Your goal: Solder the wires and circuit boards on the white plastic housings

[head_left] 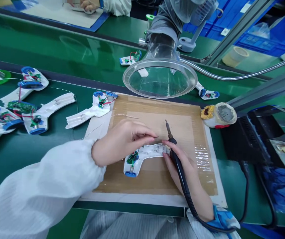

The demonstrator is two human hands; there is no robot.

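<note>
L hand (pixel 122 141) pinches a thin silver solder wire (pixel 155 136), grip closed on it. The wire end sits just above the white plastic handle-shaped housing w/ green circuit board (pixel 144 154), which lies on the brown cardboard mat (pixel 194 132) on the green tabletop (pixel 57 49). R hand (pixel 182 166) has its grip closed round the black soldering iron (pixel 176 156), tip raised and clear of the part. Looks like soldering, iron poised. A joint would need tip & wire to meet on the board, w/ steady hands.

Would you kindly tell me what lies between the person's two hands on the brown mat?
In the head view, the white housing lies between the left hand and right hand.
</note>
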